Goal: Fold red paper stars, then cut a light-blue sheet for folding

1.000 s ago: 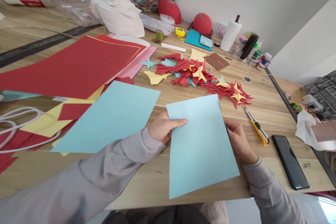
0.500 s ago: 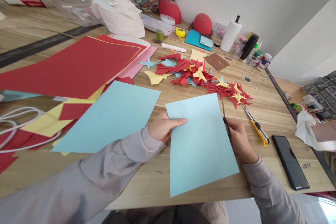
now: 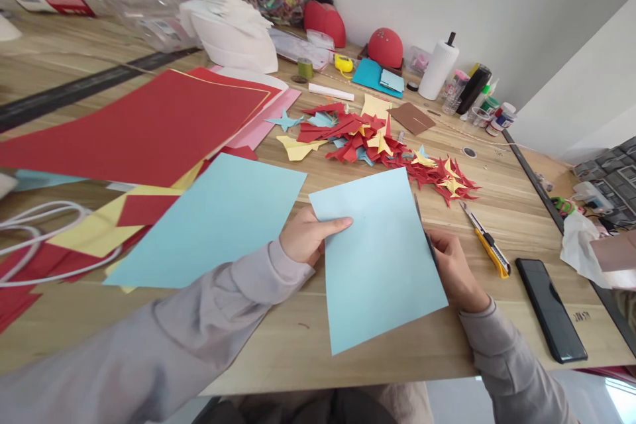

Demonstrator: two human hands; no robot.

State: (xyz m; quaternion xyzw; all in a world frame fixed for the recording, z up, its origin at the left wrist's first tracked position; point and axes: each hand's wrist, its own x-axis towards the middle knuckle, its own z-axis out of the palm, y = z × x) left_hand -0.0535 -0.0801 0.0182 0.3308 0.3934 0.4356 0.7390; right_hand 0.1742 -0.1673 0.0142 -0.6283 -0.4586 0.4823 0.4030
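My left hand [image 3: 311, 235] pinches the left edge of a light blue paper sheet [image 3: 380, 262], thumb on top and fingers beneath. The sheet is held above the table, its lower edge tilted. In my right hand [image 3: 454, 271] are dark scissors [image 3: 428, 243], close along the sheet's right edge; their handles are mostly hidden by my fingers. A second light blue sheet [image 3: 213, 222] lies on the table to the left, partly under my left sleeve. Red, yellow and blue cut stars [image 3: 380, 139] form a heap beyond the held sheet.
Right of my right hand lie a yellow utility knife [image 3: 489, 245] and a black phone [image 3: 550, 310]. Large red paper [image 3: 149, 126] and a white cable [image 3: 74, 212] are at the left. Bottles [image 3: 501, 119] stand along the wall.
The held sheet has tilted and its lower edge has risen a little. The scissors are turned more edge-on beside it. Both hands have stayed nearly in place.
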